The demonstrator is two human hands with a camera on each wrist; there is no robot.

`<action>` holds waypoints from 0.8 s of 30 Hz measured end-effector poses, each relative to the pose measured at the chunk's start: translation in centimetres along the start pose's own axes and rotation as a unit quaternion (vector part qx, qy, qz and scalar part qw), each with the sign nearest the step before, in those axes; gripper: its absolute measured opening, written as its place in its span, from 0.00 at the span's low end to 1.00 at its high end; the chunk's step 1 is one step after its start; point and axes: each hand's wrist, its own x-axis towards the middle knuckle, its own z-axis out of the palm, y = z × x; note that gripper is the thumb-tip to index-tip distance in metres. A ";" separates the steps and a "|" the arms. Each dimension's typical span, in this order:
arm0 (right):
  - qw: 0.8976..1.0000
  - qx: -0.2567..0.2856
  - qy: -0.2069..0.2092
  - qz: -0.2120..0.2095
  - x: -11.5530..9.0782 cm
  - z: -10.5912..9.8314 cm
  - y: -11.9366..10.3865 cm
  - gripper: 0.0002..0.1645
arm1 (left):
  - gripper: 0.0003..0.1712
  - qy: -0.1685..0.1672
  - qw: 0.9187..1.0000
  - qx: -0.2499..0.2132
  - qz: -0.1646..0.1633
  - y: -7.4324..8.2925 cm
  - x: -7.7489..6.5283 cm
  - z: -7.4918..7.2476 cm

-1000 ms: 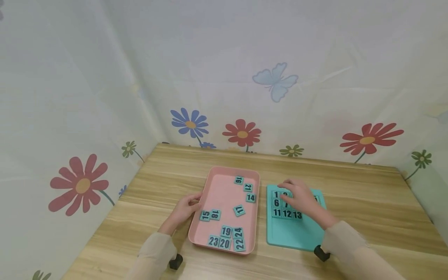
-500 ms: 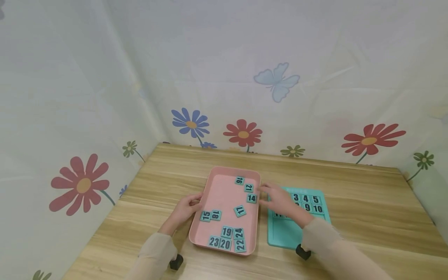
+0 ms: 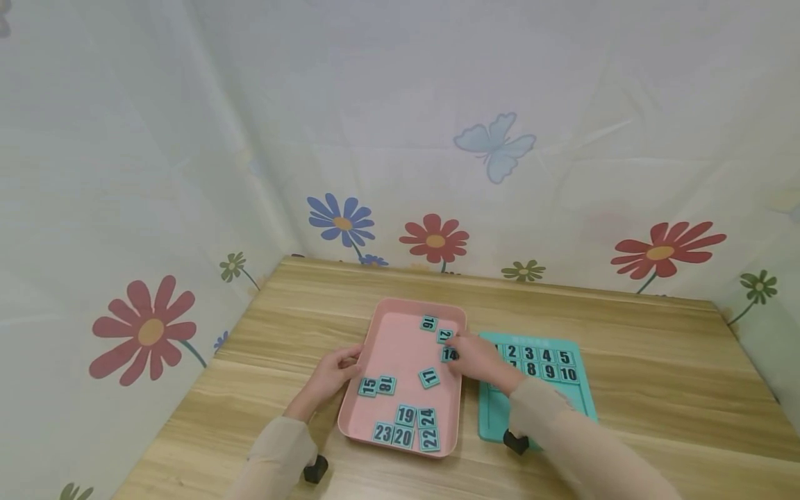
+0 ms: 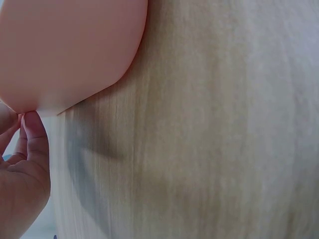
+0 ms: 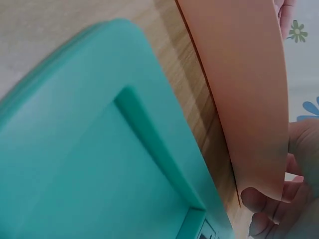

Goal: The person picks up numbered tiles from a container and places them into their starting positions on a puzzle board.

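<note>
A pink tray point(image 3: 400, 333) holds several loose teal tiles with black numbers. My left hand point(image 3: 334, 371) pinches its left rim; in the left wrist view, thumb and fingers point(image 4: 36, 127) meet at the tray's edge. My right hand point(image 3: 480, 357) reaches over the right rim, thumb and index finger spread on either side of the 14 tile point(image 3: 448, 355). The 21 tile point(image 3: 444, 335) is partly covered by that index finger. To the right lies a teal number board point(image 3: 496, 417), with rows of tiles in its upper part, partly hidden by my right hand and sleeve.
In the tray, the 16 tile point(image 3: 428, 323) lies at the back and the 17 tile point(image 3: 429, 378) near the middle. Tiles 15 and 18 point(image 3: 385, 385) sit at the left, others at the front. The wooden table point(image 3: 312, 292) ends against a flowered curtain point(image 3: 562, 187).
My right hand has moved left from over the board, across the tray's right rim to the 14 tile. My left hand stays at the tray's left rim.
</note>
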 end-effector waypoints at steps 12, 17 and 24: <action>0.999 -0.020 -0.005 0.039 0.8 0.7 -0.2 0.24 | 0.23 -0.001 1.000 0.009 -0.002 0.1 -0.1 0.0; 1.000 -0.013 0.003 0.027 0.8 0.9 0.0 0.23 | 0.23 -0.001 1.000 0.011 -0.002 0.1 -0.1 0.0; 0.999 0.006 0.034 -0.020 -0.2 0.0 -0.3 0.22 | 0.24 -0.003 1.000 0.009 -0.006 0.1 -0.1 0.0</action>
